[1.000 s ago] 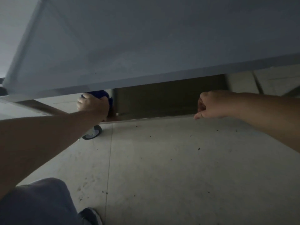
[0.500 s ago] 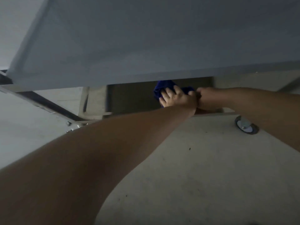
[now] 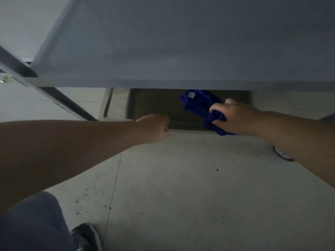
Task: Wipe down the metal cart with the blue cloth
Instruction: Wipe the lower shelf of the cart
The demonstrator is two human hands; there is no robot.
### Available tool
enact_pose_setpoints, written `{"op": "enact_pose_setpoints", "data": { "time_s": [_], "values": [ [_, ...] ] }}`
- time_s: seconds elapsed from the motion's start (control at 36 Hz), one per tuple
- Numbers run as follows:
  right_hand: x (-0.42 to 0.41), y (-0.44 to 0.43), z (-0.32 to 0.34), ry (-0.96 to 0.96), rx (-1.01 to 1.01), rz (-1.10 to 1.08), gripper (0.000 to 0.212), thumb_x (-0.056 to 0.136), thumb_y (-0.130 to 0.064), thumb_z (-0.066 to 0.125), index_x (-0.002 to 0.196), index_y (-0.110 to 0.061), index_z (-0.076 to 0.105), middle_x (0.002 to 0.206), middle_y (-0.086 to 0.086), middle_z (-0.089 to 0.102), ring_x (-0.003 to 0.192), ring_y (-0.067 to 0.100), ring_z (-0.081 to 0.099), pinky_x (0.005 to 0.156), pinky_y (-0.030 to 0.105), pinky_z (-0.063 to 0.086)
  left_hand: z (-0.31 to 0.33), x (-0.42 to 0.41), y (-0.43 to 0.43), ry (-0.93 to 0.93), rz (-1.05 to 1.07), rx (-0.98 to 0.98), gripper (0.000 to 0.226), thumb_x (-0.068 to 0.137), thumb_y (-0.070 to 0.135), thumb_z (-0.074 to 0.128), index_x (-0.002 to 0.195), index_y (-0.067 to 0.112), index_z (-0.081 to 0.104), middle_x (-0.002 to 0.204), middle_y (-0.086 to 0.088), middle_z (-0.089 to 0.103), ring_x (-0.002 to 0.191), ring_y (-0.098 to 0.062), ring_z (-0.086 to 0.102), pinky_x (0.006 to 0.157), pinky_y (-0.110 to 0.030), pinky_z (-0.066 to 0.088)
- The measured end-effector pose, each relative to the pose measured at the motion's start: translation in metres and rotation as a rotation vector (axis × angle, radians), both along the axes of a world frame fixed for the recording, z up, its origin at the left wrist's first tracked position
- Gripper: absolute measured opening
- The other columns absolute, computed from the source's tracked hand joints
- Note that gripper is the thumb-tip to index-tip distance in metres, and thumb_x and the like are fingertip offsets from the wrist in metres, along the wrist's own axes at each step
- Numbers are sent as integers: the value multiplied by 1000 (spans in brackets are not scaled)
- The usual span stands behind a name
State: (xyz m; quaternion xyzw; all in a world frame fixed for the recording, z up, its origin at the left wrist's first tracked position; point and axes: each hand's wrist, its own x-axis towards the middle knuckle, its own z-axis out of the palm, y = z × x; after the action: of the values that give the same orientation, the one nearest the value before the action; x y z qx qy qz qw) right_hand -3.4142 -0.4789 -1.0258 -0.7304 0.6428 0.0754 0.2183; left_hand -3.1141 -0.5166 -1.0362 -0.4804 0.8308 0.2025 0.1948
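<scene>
- The blue cloth [image 3: 197, 105] hung bunched over the lower shelf [image 3: 154, 105] of the metal cart [image 3: 181, 42], its long axis slanting from a far-left corner down to the near rim.
- The right hand [image 3: 233, 116] gripped its near end, fingers curled into the folds.
- The left hand [image 3: 154, 127] sat fisted at that rim; I couldn't tell whether it held the rim.

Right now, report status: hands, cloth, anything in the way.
Right hand grips blue cloth at lower shelf. Left hand curled at shelf edge, grip unclear. Top shelf overhangs, hiding most of lower shelf.
</scene>
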Motion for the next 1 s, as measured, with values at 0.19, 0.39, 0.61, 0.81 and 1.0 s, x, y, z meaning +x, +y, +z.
{"op": "enact_pose_setpoints", "data": {
  "time_s": [0.19, 0.39, 0.61, 0.81, 1.0],
  "values": [
    [-112, 22, -17, 90, -197, -456, 39, 98, -42, 61, 121, -11, 55, 97, 27, 62, 79, 38, 57, 75, 43, 48, 0, -10, -11, -68, -63, -10, 34, 104, 49, 53, 94, 17, 56, 85, 1, 57, 82, -23, 59, 73, -35, 49],
    [-107, 19, -17, 153, -124, -818, 52, 105, -45, 47, 131, 0, 39, 109, 30, 59, 98, 47, 61, 84, 49, 50, -1, -10, -15, -106, -120, -19, 36, 104, 54, 50, 83, 25, 49, 86, 2, 59, 78, -18, 58, 77, -38, 53],
    [19, -2, -14, 9, -57, -293, 51, 85, -59, 60, 114, -19, 44, 110, 14, 63, 97, 36, 66, 82, 38, 53, 2, -15, -18, -169, -161, -1, 38, 106, 51, 47, 99, 17, 62, 92, 1, 63, 90, -24, 63, 86, -39, 55],
    [28, -20, 18, -2, 361, -191, 23, 88, -41, 60, 108, -33, 51, 92, 10, 74, 62, 24, 74, 62, 39, 65, 5, -23, -23, -193, -158, 67, 41, 106, 50, 50, 112, 15, 71, 103, -2, 68, 99, -24, 65, 89, -34, 53],
    [-109, -23, 18, 254, 582, -744, 9, 104, -3, 54, 108, 3, 49, 96, 26, 57, 81, 36, 55, 66, 47, 57, 2, -16, -21, -117, -135, 39, 28, 105, 50, 54, 98, 23, 59, 92, 4, 61, 91, -21, 61, 81, -33, 49]
  ]
}}
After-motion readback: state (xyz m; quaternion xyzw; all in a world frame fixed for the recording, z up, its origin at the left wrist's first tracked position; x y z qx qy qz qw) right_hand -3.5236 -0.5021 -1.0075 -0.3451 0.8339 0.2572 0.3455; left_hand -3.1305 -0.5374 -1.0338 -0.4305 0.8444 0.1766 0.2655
